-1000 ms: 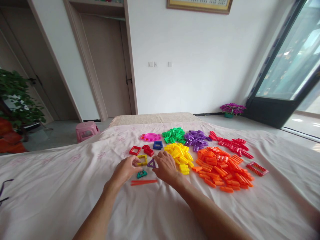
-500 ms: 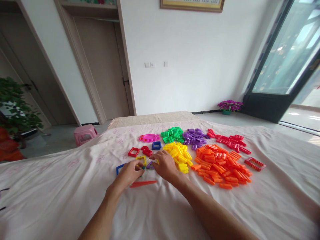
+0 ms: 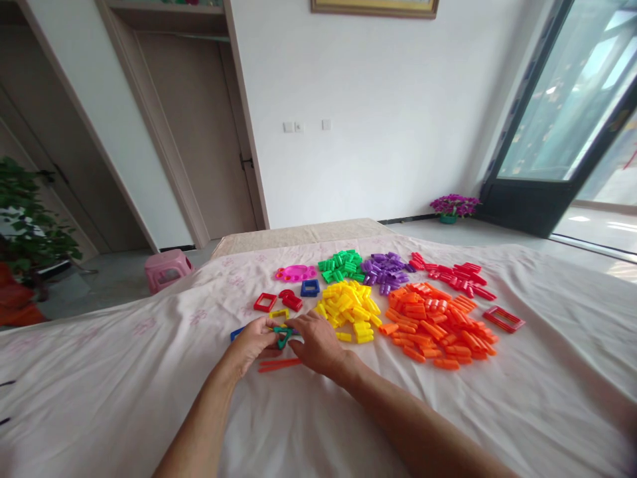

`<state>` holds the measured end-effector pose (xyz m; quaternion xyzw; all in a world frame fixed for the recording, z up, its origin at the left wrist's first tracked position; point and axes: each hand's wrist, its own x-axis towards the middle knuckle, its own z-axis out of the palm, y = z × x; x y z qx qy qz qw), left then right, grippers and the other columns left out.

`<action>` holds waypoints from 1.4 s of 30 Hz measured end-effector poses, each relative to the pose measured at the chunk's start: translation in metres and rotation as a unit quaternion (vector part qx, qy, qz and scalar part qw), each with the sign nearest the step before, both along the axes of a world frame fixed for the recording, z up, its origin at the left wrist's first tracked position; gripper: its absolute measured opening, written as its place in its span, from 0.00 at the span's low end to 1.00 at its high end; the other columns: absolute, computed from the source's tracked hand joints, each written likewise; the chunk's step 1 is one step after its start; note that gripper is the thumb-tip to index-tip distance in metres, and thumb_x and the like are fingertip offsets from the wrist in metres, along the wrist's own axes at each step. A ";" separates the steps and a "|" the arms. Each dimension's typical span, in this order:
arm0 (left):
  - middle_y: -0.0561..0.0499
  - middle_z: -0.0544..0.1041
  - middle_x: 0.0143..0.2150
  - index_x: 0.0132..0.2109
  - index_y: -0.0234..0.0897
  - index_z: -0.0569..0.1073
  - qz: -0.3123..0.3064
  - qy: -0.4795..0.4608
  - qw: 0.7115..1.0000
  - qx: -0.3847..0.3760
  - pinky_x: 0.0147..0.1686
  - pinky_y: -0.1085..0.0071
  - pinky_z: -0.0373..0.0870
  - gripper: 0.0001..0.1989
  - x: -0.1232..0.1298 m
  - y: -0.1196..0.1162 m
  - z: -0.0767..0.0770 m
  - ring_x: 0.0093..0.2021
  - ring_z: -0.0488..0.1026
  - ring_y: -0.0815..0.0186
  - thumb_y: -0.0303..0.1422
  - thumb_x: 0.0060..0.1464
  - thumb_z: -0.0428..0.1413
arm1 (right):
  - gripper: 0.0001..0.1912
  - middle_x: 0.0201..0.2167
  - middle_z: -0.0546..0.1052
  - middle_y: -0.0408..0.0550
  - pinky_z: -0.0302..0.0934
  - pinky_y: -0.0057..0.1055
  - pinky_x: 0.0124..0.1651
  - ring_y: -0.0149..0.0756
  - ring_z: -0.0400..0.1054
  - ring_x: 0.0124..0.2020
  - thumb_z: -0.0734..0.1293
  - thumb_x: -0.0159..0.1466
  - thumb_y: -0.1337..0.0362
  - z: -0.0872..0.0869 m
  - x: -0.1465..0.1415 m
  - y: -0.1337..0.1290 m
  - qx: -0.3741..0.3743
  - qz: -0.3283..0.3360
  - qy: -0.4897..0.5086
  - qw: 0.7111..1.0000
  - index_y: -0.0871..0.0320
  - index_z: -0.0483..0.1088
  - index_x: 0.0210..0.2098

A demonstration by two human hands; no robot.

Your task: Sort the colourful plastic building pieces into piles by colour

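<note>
My left hand (image 3: 253, 344) is closed on a small green triangular frame (image 3: 283, 339), low over the cloth. My right hand (image 3: 318, 342) meets it from the other side, its fingertips and thumb closed at the same green piece. A sliver of purple shows beside the right fingers; its shape is mostly hidden. Just beyond the hands lies a yellow square frame (image 3: 279, 313), and a blue frame (image 3: 235, 334) is partly covered by my left hand. Thin orange strips (image 3: 279, 364) lie on the near side, under the right wrist's edge.
Farther off are a red square frame (image 3: 265, 302), red pieces (image 3: 292, 302), blue frames (image 3: 309, 287) and a pink oval piece (image 3: 296, 273). Piles of yellow (image 3: 351, 302), green (image 3: 341, 266), purple (image 3: 385, 271), orange (image 3: 438, 325) and red (image 3: 460, 277) pieces spread rightward, near another red frame (image 3: 503, 318).
My right hand has come down and left from beside the yellow pile to meet the left hand. The green frame is now plainly visible between them, and the purple triangle is mostly covered.
</note>
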<state>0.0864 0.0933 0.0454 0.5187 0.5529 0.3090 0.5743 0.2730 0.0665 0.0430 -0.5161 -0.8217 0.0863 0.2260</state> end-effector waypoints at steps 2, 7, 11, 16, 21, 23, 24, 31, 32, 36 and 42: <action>0.49 0.80 0.31 0.39 0.35 0.69 0.016 0.041 0.999 0.019 0.36 0.67 0.73 0.20 -0.004 0.004 -0.005 0.32 0.78 0.64 0.40 0.41 0.65 | 0.19 0.46 0.79 0.46 0.59 0.30 0.50 0.38 0.70 0.48 0.67 0.61 0.65 -0.001 0.002 -0.001 -0.007 -0.010 -0.003 1.000 0.52 0.73 0.52; 0.54 0.75 0.26 0.33 0.35 0.69 0.064 0.112 0.989 0.068 0.30 0.72 0.68 0.12 -0.014 0.008 -0.020 0.28 0.74 0.67 0.34 0.42 0.63 | 0.08 0.40 0.80 0.46 0.59 0.30 0.42 0.39 0.72 0.43 0.67 0.62 0.63 -0.001 0.006 -0.010 -0.041 0.013 -0.060 0.997 0.54 0.77 0.40; 0.54 0.76 0.26 0.33 0.36 0.70 0.086 0.169 0.978 0.081 0.29 0.73 0.67 0.10 -0.012 0.006 -0.028 0.28 0.75 0.66 0.34 0.43 0.62 | 0.08 0.39 0.79 0.49 0.59 0.32 0.43 0.42 0.71 0.44 0.67 0.63 0.60 0.004 0.005 -0.025 -0.036 0.053 -0.118 0.991 0.55 0.77 0.37; 0.53 0.76 0.22 0.33 0.37 0.73 0.077 0.237 0.964 0.094 0.26 0.74 0.64 0.10 -0.007 0.001 -0.036 0.25 0.74 0.66 0.37 0.46 0.61 | 0.09 0.39 0.79 0.54 0.61 0.33 0.40 0.42 0.73 0.40 0.63 0.65 0.65 0.006 0.008 -0.039 -0.041 0.061 -0.175 0.982 0.59 0.76 0.39; 0.50 0.78 0.24 0.32 0.36 0.75 0.036 0.294 0.947 0.123 0.28 0.73 0.66 0.13 -0.012 -0.005 -0.034 0.26 0.75 0.65 0.42 0.52 0.56 | 0.11 0.37 0.80 0.57 0.59 0.33 0.36 0.44 0.75 0.38 0.61 0.64 0.70 0.012 0.027 -0.044 -0.055 0.002 -0.199 0.979 0.61 0.76 0.36; 0.47 0.80 0.31 0.34 0.36 0.76 0.038 0.324 0.933 0.152 0.33 0.72 0.67 0.12 -0.024 -0.004 -0.028 0.32 0.77 0.63 0.41 0.53 0.55 | 0.11 0.37 0.80 0.56 0.58 0.33 0.36 0.43 0.75 0.38 0.61 0.64 0.70 0.014 0.035 -0.048 -0.062 -0.012 -0.190 0.980 0.61 0.76 0.36; 0.46 0.81 0.35 0.36 0.36 0.76 0.048 0.341 0.924 0.168 0.37 0.71 0.67 0.11 -0.032 -0.003 -0.025 0.37 0.78 0.62 0.40 0.53 0.56 | 0.11 0.37 0.80 0.55 0.58 0.32 0.36 0.43 0.75 0.38 0.62 0.64 0.70 0.014 0.038 -0.051 -0.068 -0.018 -0.183 0.981 0.60 0.77 0.35; 0.35 0.75 0.54 0.55 0.33 0.75 0.085 0.414 0.883 0.202 0.50 0.63 0.66 0.29 -0.076 0.014 -0.031 0.50 0.74 0.52 0.38 0.45 0.61 | 0.09 0.38 0.80 0.50 0.55 0.29 0.35 0.38 0.74 0.39 0.64 0.65 0.66 0.009 0.052 -0.069 -0.070 -0.027 -0.122 0.990 0.56 0.77 0.38; 0.37 0.76 0.53 0.55 0.34 0.76 0.073 0.410 0.885 0.209 0.50 0.65 0.66 0.29 -0.077 0.016 -0.034 0.49 0.75 0.53 0.37 0.44 0.61 | 0.09 0.38 0.80 0.50 0.55 0.29 0.35 0.38 0.74 0.39 0.64 0.65 0.65 0.008 0.054 -0.071 -0.070 -0.028 -0.116 0.990 0.56 0.77 0.38; 0.41 0.77 0.48 0.53 0.33 0.77 0.012 0.378 0.893 0.243 0.48 0.67 0.69 0.29 -0.070 0.024 -0.042 0.45 0.76 0.56 0.36 0.41 0.61 | 0.09 0.39 0.80 0.48 0.55 0.29 0.36 0.37 0.73 0.40 0.64 0.65 0.64 0.008 0.062 -0.080 -0.067 -0.027 -0.094 0.993 0.55 0.77 0.39; 0.44 0.79 0.43 0.48 0.36 0.78 0.050 0.222 0.947 0.225 0.43 0.62 0.74 0.32 -0.071 0.037 -0.061 0.42 0.78 0.51 0.39 0.29 0.67 | 0.14 0.43 0.80 0.45 0.59 0.27 0.42 0.35 0.73 0.42 0.62 0.66 0.66 0.009 0.111 -0.086 -0.020 -0.064 -0.023 0.997 0.52 0.76 0.46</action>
